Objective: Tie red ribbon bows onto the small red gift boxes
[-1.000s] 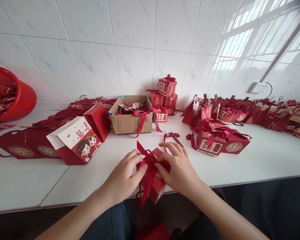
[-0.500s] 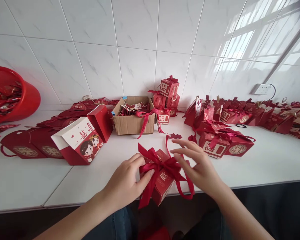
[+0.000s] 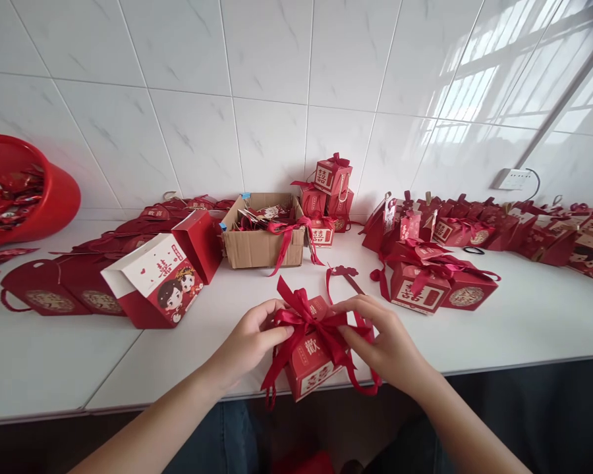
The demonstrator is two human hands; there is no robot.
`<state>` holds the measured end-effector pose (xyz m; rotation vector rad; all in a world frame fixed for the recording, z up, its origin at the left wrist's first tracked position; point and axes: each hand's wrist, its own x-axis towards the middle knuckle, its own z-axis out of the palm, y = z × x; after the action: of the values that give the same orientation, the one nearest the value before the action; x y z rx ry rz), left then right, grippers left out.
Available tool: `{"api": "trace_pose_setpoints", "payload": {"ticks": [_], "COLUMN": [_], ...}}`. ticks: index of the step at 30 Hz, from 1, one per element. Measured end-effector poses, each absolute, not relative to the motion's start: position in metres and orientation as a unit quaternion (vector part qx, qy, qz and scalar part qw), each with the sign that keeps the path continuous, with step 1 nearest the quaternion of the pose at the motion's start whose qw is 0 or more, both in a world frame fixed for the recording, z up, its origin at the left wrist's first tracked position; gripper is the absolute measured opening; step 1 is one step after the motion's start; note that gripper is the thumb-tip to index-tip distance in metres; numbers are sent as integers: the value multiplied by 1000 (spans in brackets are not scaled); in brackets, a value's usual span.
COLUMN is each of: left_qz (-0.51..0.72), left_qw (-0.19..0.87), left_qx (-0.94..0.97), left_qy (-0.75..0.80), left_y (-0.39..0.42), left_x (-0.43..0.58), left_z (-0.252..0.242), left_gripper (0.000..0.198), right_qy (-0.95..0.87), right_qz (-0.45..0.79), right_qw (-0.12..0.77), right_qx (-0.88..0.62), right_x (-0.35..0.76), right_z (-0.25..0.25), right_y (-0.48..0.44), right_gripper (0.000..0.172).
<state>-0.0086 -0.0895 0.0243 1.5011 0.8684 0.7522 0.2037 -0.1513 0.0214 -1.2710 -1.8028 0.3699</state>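
While the small red gift box point(image 3: 312, 361) sits at the front edge of the white counter point(image 3: 524, 316), it stands a bit tilted, with one bottom corner turned toward the person; its top leans away toward the wall. On top is a red ribbon bow point(image 3: 307, 321) that runs from left to right; its long ends hang down past the counter edge.

The left hand point(image 3: 250, 342) pinches the left loop of the bow, with thumb and fingers nearly closed on it; the right hand point(image 3: 388, 342) does the same on the right loop. Both are small, tight pinches.

Behind the box is a cardboard box point(image 3: 259, 247) with ribbons spilling out; to its left a bigger red and white box with a cartoon couple point(image 3: 158, 280) lies on its side. Two tied gift boxes point(image 3: 439, 286) sit to the right, and a red tub point(image 3: 44, 197) is far left.
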Motion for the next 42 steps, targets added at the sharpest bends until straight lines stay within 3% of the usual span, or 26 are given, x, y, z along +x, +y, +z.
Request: {"api": "trace_pose_setpoints", "payload": {"ticks": [5, 14, 23, 35, 42], "left_qz": [367, 400, 357, 338, 324], "left_qw": [586, 540, 554, 522, 502], "left_qx": [623, 606, 633, 667, 676], "left_qy": [366, 425, 405, 411, 431], "left_y": [-98, -97, -93, -88, -88], "left_x": [1, 21, 19, 17, 16], "left_z": [20, 15, 15, 17, 19], "left_gripper": [13, 37, 33, 32, 40], "right_qy": [-666, -644, -677, -803, -845], "right_qz": [165, 183, 222, 94, -37], "right_qw": [503, 540, 509, 382, 380], "right_qx": [-525, -511, -483, -448, -374], "right_x": [195, 183, 196, 210, 218], "right_z": [12, 2, 1, 16, 13], "right_y": [-146, -138, -138, -138, -139], "right_gripper": [17, 21, 25, 38, 18]}}
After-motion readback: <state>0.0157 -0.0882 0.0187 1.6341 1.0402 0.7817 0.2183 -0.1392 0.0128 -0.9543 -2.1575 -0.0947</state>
